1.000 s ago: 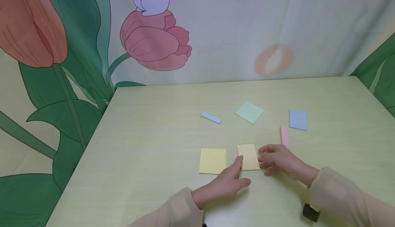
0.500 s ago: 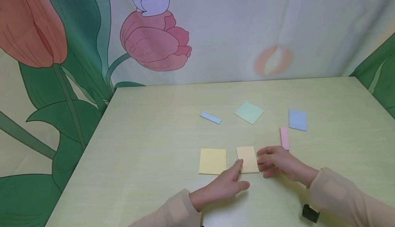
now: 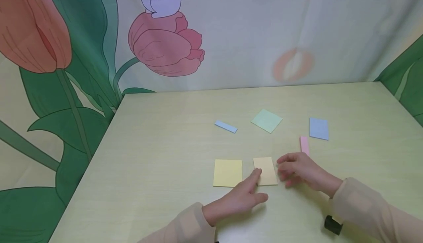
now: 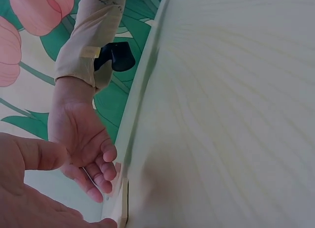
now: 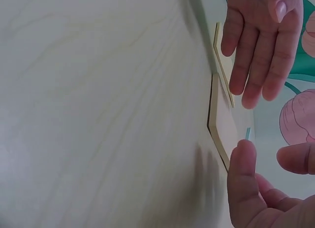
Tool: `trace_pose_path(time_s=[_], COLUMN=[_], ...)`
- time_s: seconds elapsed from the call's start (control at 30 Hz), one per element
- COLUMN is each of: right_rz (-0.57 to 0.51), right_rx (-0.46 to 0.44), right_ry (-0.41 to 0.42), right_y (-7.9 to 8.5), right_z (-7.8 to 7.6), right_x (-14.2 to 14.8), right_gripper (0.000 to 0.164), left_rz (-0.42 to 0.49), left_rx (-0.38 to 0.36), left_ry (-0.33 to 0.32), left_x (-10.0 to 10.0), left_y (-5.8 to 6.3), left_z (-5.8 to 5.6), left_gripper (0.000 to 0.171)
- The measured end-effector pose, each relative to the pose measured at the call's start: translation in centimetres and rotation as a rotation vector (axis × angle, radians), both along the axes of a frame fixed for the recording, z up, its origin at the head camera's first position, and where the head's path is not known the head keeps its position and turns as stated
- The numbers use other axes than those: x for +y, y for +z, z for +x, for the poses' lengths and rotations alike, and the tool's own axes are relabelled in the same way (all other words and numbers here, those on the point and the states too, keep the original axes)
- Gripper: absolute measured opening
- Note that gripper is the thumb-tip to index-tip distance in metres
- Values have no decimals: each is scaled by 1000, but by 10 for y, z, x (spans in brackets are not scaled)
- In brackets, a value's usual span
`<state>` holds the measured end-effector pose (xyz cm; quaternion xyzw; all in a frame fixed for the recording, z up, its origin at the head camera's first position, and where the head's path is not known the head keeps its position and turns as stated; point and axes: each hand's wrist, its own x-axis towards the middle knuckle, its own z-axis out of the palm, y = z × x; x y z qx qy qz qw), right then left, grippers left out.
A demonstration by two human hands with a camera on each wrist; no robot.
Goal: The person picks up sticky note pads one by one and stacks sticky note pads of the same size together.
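A peach rectangular board (image 3: 268,173) lies flat on the table between the two hands. My left hand (image 3: 238,198) reaches in from the near left with straight fingers, and its fingertips are right at the board's left edge. Off the right edge hovers my right hand (image 3: 305,171), its fingers loosely bent and a small gap from the board. In the right wrist view the peach board (image 5: 220,110) shows as a thin plate with a pale wooden edge. Just left of it lies a yellow square board (image 3: 228,173).
A pink strip (image 3: 304,145) lies behind the right hand, its near end hidden. Farther back are a blue strip (image 3: 226,126), a mint green square (image 3: 267,120) and a blue rectangle (image 3: 318,129). A printed cloth (image 3: 244,33) hangs behind the table.
The peach board has slid slightly toward the person along with the left fingertips, then stayed still. The right hand has since drawn up and back a little from its right edge.
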<state>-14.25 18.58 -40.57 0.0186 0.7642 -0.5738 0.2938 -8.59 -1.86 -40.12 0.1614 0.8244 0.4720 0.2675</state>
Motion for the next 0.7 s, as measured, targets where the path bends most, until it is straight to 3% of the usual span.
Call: trace_pose_path(time_s=[0.4, 0.7], right_rz=[32, 150], right_rx=[61, 121], right_ry=[-25, -61], right_y=[3, 3], right_z=[-8, -16], right_x=[16, 28], right_gripper=[35, 35], left_rz=[79, 128], left_rx=[33, 12], left_ry=[38, 102], left_x=[27, 51], left_y=[3, 5], left_z=[-3, -8], left_gripper=[67, 62])
